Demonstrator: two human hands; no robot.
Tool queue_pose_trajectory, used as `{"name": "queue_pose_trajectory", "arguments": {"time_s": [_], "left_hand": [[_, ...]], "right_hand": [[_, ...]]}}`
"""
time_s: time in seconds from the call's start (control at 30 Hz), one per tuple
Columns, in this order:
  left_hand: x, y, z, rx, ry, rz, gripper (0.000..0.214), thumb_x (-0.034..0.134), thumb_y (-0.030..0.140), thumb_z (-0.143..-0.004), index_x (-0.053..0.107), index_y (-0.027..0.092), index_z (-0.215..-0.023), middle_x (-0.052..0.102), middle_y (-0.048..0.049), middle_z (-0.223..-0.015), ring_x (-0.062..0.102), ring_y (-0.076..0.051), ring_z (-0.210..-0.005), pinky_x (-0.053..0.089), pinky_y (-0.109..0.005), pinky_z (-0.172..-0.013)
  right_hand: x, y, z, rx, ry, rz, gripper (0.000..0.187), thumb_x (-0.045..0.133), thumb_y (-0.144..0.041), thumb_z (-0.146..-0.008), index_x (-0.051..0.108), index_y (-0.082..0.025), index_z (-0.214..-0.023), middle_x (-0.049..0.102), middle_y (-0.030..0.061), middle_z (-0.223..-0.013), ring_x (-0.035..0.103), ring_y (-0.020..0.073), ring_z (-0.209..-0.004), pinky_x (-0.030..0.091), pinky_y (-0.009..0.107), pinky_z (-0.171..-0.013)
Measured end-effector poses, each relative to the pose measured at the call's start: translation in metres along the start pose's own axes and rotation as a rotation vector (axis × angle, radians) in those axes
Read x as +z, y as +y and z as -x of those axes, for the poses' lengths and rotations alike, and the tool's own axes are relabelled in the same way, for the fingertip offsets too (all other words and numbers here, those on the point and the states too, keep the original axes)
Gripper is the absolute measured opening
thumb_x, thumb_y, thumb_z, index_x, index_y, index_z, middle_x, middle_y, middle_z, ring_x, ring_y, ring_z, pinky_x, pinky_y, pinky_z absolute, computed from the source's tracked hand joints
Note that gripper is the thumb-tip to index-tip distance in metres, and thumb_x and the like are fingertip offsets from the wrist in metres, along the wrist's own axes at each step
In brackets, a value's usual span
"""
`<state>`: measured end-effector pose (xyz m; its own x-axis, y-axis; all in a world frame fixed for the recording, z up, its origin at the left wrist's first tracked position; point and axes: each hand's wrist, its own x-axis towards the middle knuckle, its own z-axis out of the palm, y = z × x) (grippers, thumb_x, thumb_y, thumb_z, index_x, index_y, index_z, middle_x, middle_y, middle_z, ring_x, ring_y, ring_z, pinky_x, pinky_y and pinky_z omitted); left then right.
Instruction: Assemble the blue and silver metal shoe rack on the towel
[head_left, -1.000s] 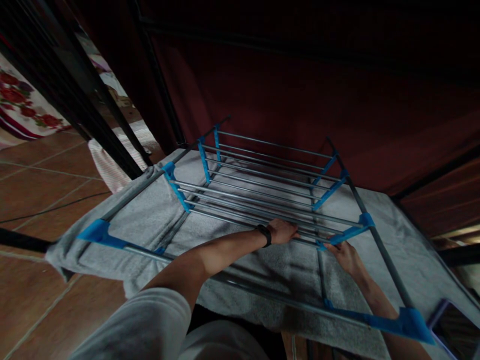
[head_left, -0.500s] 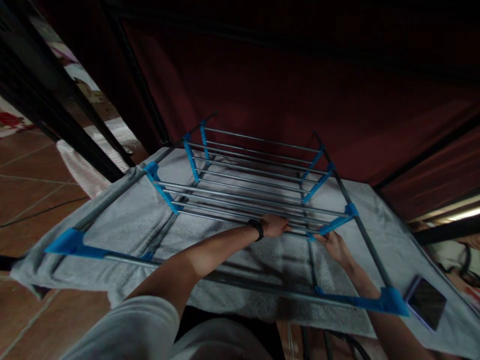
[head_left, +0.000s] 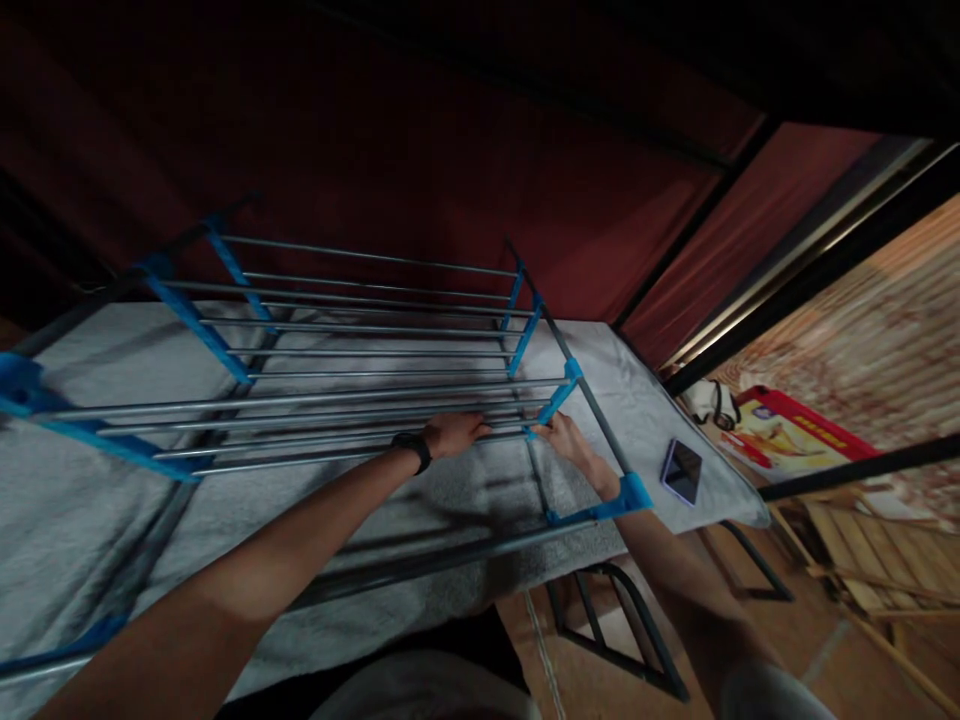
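Note:
A rack of grey metal tubes (head_left: 322,396) with blue plastic side brackets lies across a table draped in grey towelling. My left hand (head_left: 454,434), a black band on its wrist, is closed round the right part of a lower tube in the nearer group. Close beside it, my right hand (head_left: 566,440) grips the lower end of a blue bracket (head_left: 556,400), where the tube ends meet it. The fingertips of both hands are partly hidden by the tubes. A blue corner piece (head_left: 634,492) sits at the rack's near right, above my right forearm.
A phone (head_left: 682,471) lies on the grey towelling (head_left: 637,400) to the right. Dark red fabric (head_left: 420,170) hangs behind the rack. Past the right edge are a red and yellow package (head_left: 802,432), a wooden slatted piece (head_left: 885,550) and black metal frames (head_left: 622,640).
The view has swung right, so the rack appears further left and more of the right side shows. Both hands keep their places on the rack.

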<state>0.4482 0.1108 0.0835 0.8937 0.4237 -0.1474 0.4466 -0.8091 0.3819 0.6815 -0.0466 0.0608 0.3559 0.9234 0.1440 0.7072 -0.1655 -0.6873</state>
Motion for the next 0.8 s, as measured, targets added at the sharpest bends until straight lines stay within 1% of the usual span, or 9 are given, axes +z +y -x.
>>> {"name": "queue_pose_trajectory", "arguments": {"time_s": [0.2, 0.33, 0.4, 0.47, 0.53, 0.6, 0.67, 0.73, 0.8], "left_hand": [[0.001, 0.000, -0.002, 0.004, 0.010, 0.021, 0.040, 0.039, 0.047, -0.104, 0.069, 0.022, -0.098, 0.076, -0.0090, -0.098, 0.071, -0.026, -0.095, 0.051, -0.033, -0.080], [0.001, 0.002, 0.001, -0.016, 0.014, -0.072, 0.040, 0.037, 0.046, -0.105, 0.068, 0.021, -0.108, 0.076, -0.0103, -0.103, 0.071, -0.028, -0.100, 0.052, -0.035, -0.081], [0.000, 0.004, 0.006, 0.003, 0.039, -0.088, 0.038, 0.039, 0.046, -0.104, 0.065, 0.021, -0.117, 0.075, -0.0112, -0.111, 0.070, -0.028, -0.104, 0.053, -0.037, -0.086], [-0.001, 0.005, 0.013, 0.080, 0.088, -0.099, 0.035, 0.045, 0.040, -0.103, 0.062, 0.021, -0.126, 0.071, -0.0131, -0.123, 0.067, -0.029, -0.114, 0.051, -0.039, -0.095], [-0.002, 0.006, 0.023, 0.217, 0.115, -0.121, 0.031, 0.047, 0.027, -0.101, 0.062, 0.022, -0.128, 0.065, -0.0138, -0.134, 0.062, -0.029, -0.125, 0.046, -0.041, -0.106], [0.002, 0.008, 0.035, 0.365, 0.077, -0.143, 0.034, 0.043, 0.016, -0.099, 0.066, 0.024, -0.123, 0.064, -0.0127, -0.136, 0.058, -0.028, -0.130, 0.041, -0.040, -0.113], [0.011, 0.008, 0.046, 0.455, 0.016, -0.158, 0.039, 0.038, 0.009, -0.097, 0.068, 0.023, -0.119, 0.066, -0.0135, -0.133, 0.059, -0.027, -0.128, 0.041, -0.040, -0.113], [0.024, 0.007, 0.053, 0.421, 0.018, -0.196, 0.045, 0.035, 0.004, -0.093, 0.067, 0.019, -0.122, 0.066, -0.0171, -0.133, 0.060, -0.029, -0.127, 0.042, -0.043, -0.111], [0.037, 0.003, 0.055, 0.299, 0.065, -0.253, 0.050, 0.034, 0.000, -0.090, 0.064, 0.014, -0.128, 0.064, -0.0207, -0.136, 0.059, -0.032, -0.128, 0.044, -0.047, -0.109]], "right_hand": [[-0.002, -0.007, 0.001, -0.014, -0.023, -0.037, 0.011, 0.060, -0.029, -0.090, 0.065, -0.022, -0.097, 0.075, 0.0067, -0.104, 0.070, 0.0264, -0.102, 0.054, 0.037, -0.093], [-0.004, -0.012, 0.002, 0.006, -0.025, -0.040, 0.014, 0.062, -0.030, -0.090, 0.065, -0.021, -0.099, 0.075, 0.0078, -0.105, 0.069, 0.0272, -0.102, 0.054, 0.038, -0.093], [-0.005, -0.014, 0.003, 0.008, -0.031, -0.045, 0.013, 0.062, -0.030, -0.091, 0.065, -0.020, -0.099, 0.075, 0.0082, -0.106, 0.069, 0.0270, -0.102, 0.052, 0.037, -0.094], [-0.006, -0.017, 0.003, -0.002, -0.038, -0.055, 0.012, 0.061, -0.029, -0.093, 0.064, -0.019, -0.099, 0.075, 0.0080, -0.106, 0.068, 0.0265, -0.103, 0.051, 0.035, -0.093], [-0.007, -0.020, 0.004, -0.003, -0.039, -0.059, 0.010, 0.060, -0.027, -0.094, 0.063, -0.018, -0.098, 0.075, 0.0076, -0.106, 0.067, 0.0263, -0.103, 0.050, 0.035, -0.093], [-0.007, -0.022, 0.004, 0.021, -0.031, -0.050, 0.007, 0.062, -0.024, -0.092, 0.062, -0.019, -0.096, 0.075, 0.0075, -0.104, 0.067, 0.0262, -0.100, 0.050, 0.035, -0.093], [-0.006, -0.022, 0.004, 0.037, -0.026, -0.045, 0.007, 0.064, -0.022, -0.090, 0.061, -0.019, -0.094, 0.075, 0.0074, -0.103, 0.067, 0.0262, -0.098, 0.050, 0.035, -0.092], [-0.006, -0.021, 0.004, 0.032, -0.027, -0.044, 0.007, 0.065, -0.022, -0.089, 0.060, -0.020, -0.095, 0.075, 0.0069, -0.102, 0.066, 0.0259, -0.096, 0.050, 0.035, -0.091], [-0.006, -0.020, 0.005, 0.023, -0.030, -0.037, 0.007, 0.064, -0.022, -0.091, 0.060, -0.020, -0.096, 0.074, 0.0065, -0.103, 0.066, 0.0253, -0.096, 0.050, 0.034, -0.089]]}}
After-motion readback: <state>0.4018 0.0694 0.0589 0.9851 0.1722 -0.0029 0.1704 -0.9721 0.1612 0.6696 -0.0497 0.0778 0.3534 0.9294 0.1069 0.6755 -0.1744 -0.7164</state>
